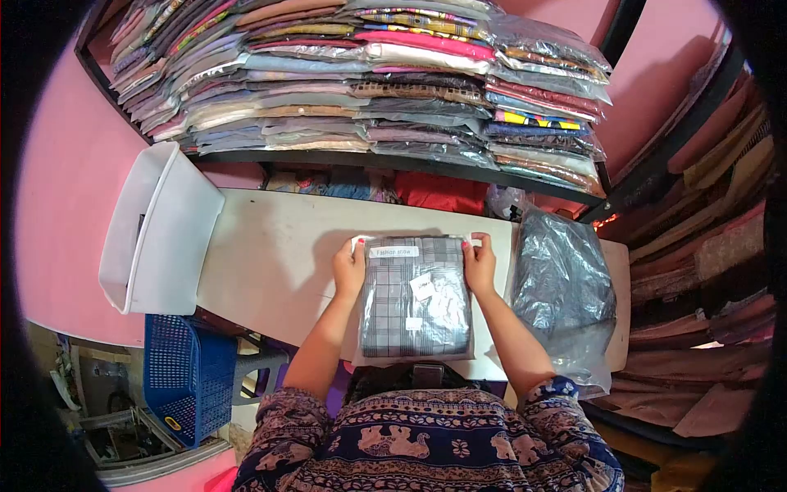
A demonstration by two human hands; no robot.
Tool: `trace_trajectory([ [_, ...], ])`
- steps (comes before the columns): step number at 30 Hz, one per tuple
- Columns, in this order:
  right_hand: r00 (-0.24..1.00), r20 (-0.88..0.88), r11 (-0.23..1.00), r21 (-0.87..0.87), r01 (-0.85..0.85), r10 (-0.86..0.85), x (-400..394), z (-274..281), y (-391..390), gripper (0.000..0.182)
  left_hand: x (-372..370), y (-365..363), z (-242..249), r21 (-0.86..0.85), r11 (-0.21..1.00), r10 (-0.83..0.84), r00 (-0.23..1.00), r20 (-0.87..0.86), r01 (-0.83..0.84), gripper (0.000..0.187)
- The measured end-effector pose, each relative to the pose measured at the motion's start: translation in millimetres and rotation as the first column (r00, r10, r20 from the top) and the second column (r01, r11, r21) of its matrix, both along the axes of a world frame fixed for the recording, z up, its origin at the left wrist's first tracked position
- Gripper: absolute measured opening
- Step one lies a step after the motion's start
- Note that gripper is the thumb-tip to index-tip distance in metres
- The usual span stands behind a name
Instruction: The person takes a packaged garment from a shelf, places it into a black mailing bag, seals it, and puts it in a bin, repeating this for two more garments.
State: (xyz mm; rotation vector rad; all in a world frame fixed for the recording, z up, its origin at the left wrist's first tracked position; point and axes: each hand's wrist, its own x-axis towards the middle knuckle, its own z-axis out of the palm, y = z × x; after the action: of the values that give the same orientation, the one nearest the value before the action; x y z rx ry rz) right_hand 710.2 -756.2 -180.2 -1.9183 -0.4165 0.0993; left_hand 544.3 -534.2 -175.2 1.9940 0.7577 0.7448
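Note:
A folded grey plaid garment in a clear plastic bag [389, 307] lies before me at the near side of the white table [270, 246]. It carries a printed label at its top left and small white tags on its front. My left hand [350, 269] grips the bag's upper left edge, thumb on top. At the upper right edge my right hand [480, 266] pinches the plastic in the same way. The undersides of both hands' fingers are partly hidden. Right of my right forearm lies a dark garment in a plastic bag [566, 287].
A white plastic bin [164, 225] stands at the table's left end, with a blue basket [188, 377] below it. Behind the table, a shelf [393, 161] bears several stacks of bagged folded garments [369, 82]. More folded cloth [697, 303] fills the right side.

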Motion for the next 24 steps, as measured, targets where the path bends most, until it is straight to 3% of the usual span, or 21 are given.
trace_trajectory([
  [1,0.999,-0.039,0.996,-0.085,0.004,-0.008,-2,-18,-3,0.019,0,1,-25,-0.006,1.0,-0.004,1.0,-0.01,0.004,0.028],
  [2,0.999,-0.05,0.996,-0.093,0.007,-0.012,-6,-46,-8,0.019,-2,0,-49,0.05,0.997,0.075,0.975,-0.211,-0.066,0.033],
  [3,0.998,0.047,0.982,-0.184,0.051,-0.043,-9,-76,-15,0.02,-4,-2,-68,0.123,0.985,0.16,0.906,-0.393,-0.121,0.038],
  [4,0.986,0.153,0.959,-0.264,0.101,-0.062,-15,-77,-16,0.022,-9,-13,-73,0.169,0.976,0.188,0.913,-0.363,-0.134,0.052],
  [5,0.987,0.146,0.973,-0.208,0.102,-0.072,-26,-79,-20,0.026,-13,-22,-79,0.17,0.976,0.191,0.913,-0.36,-0.137,0.052],
  [7,0.969,0.24,0.979,-0.201,-0.018,0.067,-52,-50,-22,0.035,-27,-54,-53,0.389,0.917,0.09,0.904,-0.417,0.088,0.061],
  [8,0.937,0.304,0.962,-0.255,-0.096,0.174,-64,-41,-20,0.04,-31,-68,-45,0.384,0.919,0.091,0.902,-0.423,0.088,0.061],
  [9,0.89,0.36,0.936,-0.312,-0.166,0.278,-75,-35,-18,0.045,-35,-81,-39,0.382,0.903,0.005,0.885,-0.466,0.196,0.064],
  [10,0.881,0.24,0.847,-0.461,-0.265,0.407,-86,-31,-18,0.054,-37,-89,-37,0.377,0.875,-0.08,0.859,-0.506,0.304,0.067],
  [14,0.811,0.254,0.719,-0.643,-0.265,0.526,-92,-51,-7,0.062,-36,-95,-49,0.338,0.885,-0.113,0.851,-0.513,0.321,0.071],
  [18,0.818,0.238,0.733,-0.616,-0.289,0.523,-90,-55,-6,0.061,-34,-94,-62,0.412,0.868,-0.072,0.891,-0.448,0.277,0.071],
  [24,0.821,0.175,0.704,-0.627,-0.333,0.544,-87,-57,-3,0.06,-30,-93,-63,0.342,0.893,-0.085,0.857,-0.508,0.291,0.071],
])
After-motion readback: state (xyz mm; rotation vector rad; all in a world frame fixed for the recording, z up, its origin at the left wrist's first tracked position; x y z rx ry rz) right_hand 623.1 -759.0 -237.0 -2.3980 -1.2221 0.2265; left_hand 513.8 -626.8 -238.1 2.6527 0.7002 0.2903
